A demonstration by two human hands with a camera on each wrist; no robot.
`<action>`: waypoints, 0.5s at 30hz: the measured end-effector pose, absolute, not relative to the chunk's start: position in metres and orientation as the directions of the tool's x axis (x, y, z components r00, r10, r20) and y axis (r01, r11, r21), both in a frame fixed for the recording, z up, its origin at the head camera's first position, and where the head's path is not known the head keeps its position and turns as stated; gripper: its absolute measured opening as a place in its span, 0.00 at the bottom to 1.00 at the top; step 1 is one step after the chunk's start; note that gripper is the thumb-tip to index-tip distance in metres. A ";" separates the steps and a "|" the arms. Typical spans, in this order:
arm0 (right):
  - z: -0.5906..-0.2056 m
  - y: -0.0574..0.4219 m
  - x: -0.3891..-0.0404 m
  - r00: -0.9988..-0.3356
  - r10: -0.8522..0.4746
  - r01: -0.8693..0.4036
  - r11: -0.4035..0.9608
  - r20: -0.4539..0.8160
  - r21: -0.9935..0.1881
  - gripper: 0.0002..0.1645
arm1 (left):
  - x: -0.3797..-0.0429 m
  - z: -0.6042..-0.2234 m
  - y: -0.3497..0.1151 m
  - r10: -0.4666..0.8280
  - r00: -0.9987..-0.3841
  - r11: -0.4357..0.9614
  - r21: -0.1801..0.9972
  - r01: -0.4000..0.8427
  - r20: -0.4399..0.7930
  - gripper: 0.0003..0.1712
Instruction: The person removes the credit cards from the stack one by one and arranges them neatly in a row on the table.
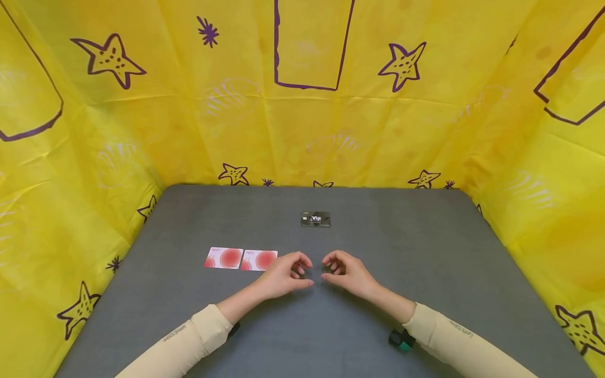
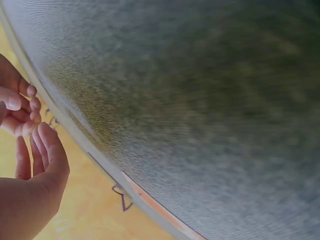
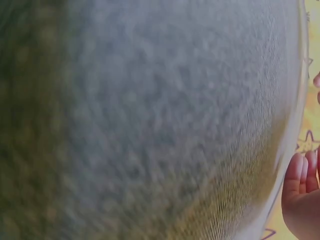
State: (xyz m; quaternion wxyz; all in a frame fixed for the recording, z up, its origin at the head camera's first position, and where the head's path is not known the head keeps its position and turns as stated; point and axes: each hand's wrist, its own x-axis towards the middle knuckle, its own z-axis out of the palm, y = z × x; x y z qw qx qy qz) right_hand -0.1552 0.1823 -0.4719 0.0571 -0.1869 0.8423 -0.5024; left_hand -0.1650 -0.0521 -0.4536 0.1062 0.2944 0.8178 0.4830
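Observation:
My left hand [image 1: 285,274] and right hand [image 1: 351,274] face each other near the middle of the table, a small gap between their fingertips. Both have loosely bent fingers with nothing between them. Beside the left hand lies a white card with red circles [image 1: 260,260], its right end overlapped by that hand in the head view. A matching card [image 1: 224,258] lies just left of it. Farther back is a black card marked Vip [image 1: 315,219], lying flat. The left wrist view shows the left hand [image 2: 45,172] at its edge; the right wrist view catches part of the right hand [image 3: 302,197].
A dark grey cloth covers the table [image 1: 425,236]. Yellow fabric walls [image 1: 302,136] with drawn starfish stand along its back and both sides. A dark wrist device [image 1: 400,340] shows under the right sleeve.

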 end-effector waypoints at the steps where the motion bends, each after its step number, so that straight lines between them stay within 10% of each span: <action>1: -0.467 0.182 -0.155 -0.922 -0.374 -0.267 0.428 0.099 -0.864 0.18 | -0.165 -0.453 -0.051 0.587 -0.800 0.365 0.841 0.399 0.125 0.20; 15: -0.477 0.201 -0.192 -0.955 -0.286 -0.230 0.526 0.084 -0.819 0.20 | -0.198 -0.450 -0.041 0.557 -0.813 0.494 0.717 0.491 0.174 0.20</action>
